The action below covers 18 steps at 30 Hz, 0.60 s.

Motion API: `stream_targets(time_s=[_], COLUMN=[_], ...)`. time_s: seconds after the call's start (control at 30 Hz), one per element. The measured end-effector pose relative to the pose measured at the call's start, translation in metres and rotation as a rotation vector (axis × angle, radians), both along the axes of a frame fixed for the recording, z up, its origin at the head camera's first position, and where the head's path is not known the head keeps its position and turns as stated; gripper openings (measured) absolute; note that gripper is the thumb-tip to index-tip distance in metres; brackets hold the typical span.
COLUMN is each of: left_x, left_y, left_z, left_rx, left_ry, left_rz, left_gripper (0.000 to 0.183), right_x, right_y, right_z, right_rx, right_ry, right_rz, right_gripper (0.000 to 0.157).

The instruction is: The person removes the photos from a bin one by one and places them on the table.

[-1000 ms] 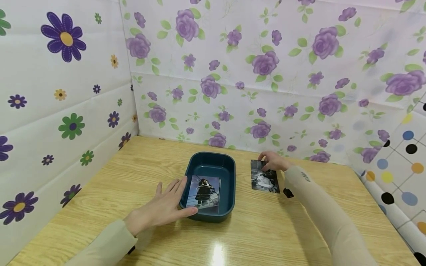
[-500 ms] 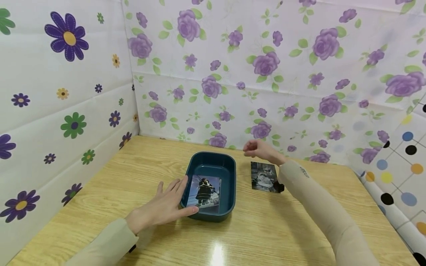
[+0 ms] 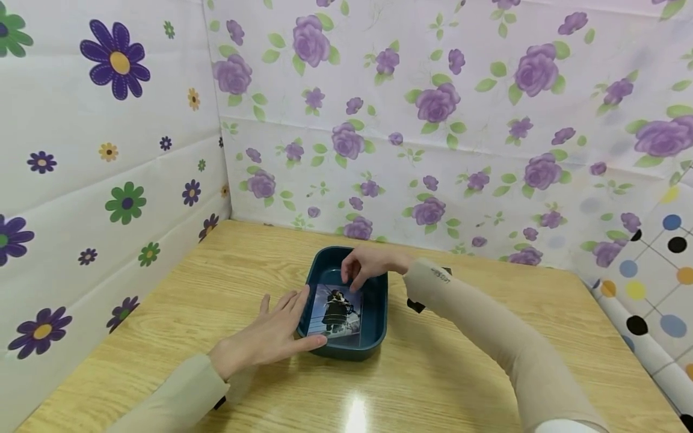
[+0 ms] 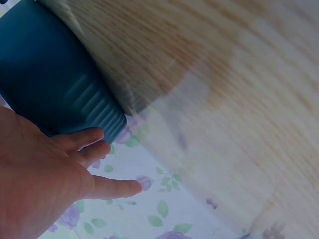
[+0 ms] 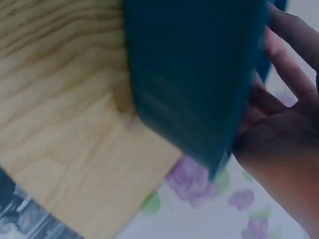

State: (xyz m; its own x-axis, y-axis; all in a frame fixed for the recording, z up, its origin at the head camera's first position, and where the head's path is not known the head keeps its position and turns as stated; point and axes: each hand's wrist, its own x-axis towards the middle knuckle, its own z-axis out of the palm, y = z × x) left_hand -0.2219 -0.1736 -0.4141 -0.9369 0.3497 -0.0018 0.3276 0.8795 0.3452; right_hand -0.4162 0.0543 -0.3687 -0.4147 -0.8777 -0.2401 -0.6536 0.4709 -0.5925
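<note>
A dark teal rectangular box [image 3: 377, 325] stands on the table. A photo print [image 3: 335, 310] lies inside it, showing a dark-clad figure against a bluish sky. My left hand [image 3: 271, 331] rests against the box's left side with straight, spread fingers; the left wrist view shows it beside the ribbed wall. Reaching over the box from the right, my right hand [image 3: 370, 263] has bent fingers pointing down at the photo's far edge. Thumb and fingers are apart, with nothing visible between them. A black-and-white photo [image 5: 30, 219] lies right of the box, mostly hidden by my right forearm in the head view.
The wood-grain table [image 3: 449, 373] meets a purple-rose sheet [image 3: 433, 150] at the back. A flower-print sheet [image 3: 65, 198] hangs on the left. On the right is a dotted sheet [image 3: 649, 300]. Small black devices sit at both wrists.
My right hand has let go of the black-and-white photo, lifted and moved left over the box. That photo stays on the table. My left hand keeps its place.
</note>
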Motion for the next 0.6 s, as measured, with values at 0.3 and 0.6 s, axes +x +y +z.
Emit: stream_targets(time_s=[0.3, 0.6], left_x=[-0.001, 0.000], left_y=[0.000, -0.001], left_z=[-0.001, -0.001], left_rx=[0.016, 0.030], left_ry=[-0.017, -0.022], left_rz=[-0.008, -0.012], left_gripper=[0.106, 0.105], right_x=[0.003, 0.008], right_y=[-0.020, -0.027], right_z=[-0.016, -0.026], right_rx=[0.122, 0.180], right_ry=[-0.013, 0.079], right_rz=[0.058, 0.010], right_gripper=[0.023, 0.027])
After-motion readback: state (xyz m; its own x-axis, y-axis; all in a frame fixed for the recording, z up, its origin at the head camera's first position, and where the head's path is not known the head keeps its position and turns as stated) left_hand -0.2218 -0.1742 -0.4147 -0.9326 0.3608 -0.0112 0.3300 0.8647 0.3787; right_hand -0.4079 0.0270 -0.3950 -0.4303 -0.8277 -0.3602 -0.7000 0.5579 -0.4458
